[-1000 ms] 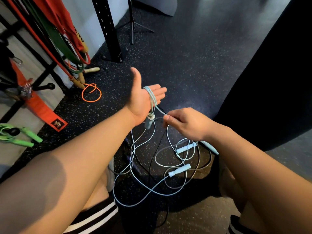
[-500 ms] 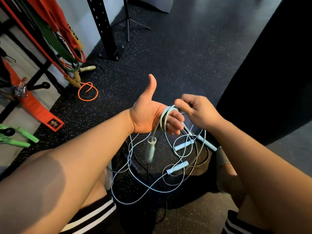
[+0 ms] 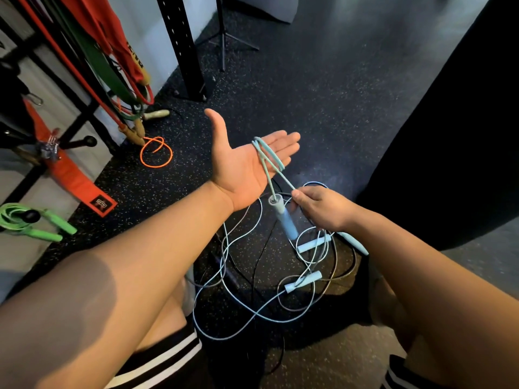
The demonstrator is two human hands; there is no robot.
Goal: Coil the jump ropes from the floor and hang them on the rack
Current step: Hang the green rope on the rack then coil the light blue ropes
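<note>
- Opened flat again since half a second ago, the left hand (image 3: 247,164) now shows its palm up with thumb out; then its fingers were curled over the turns of rope.
- Right hand (image 3: 323,210) has dropped from beside the left fingertips to below and right of the palm, drawing a taut length of blue rope (image 3: 269,161) off the fingers.
- Left grip: spread, clamping nothing; the rope simply lies looped round the fingers. Right grip: thumb and fingers pinched on the rope, just beside the hanging handle (image 3: 283,217).
- My reading: another wrap is being laid on, so the coiling of this rope is early. Most of its length lies on the floor (image 3: 337,94) under the hands.
- Count, blue handles: four. One hangs below the left palm, one pokes out under the right wrist (image 3: 352,242), and two lie in the tangle (image 3: 313,244) (image 3: 303,281). That suggests two blue ropes.
- Turns on the left hand: about two or three strands; I cannot tell exactly.
- Dark thin cords run through the same tangle; how many, I cannot tell.
- Left of the left hand: one orange rope (image 3: 156,151) loose on the floor, with wooden handles nearby.
- Further left, one green rope (image 3: 31,221) already hangs coiled on a peg of the rack (image 3: 84,119).
- So at least three ropes appear unhung.
</note>
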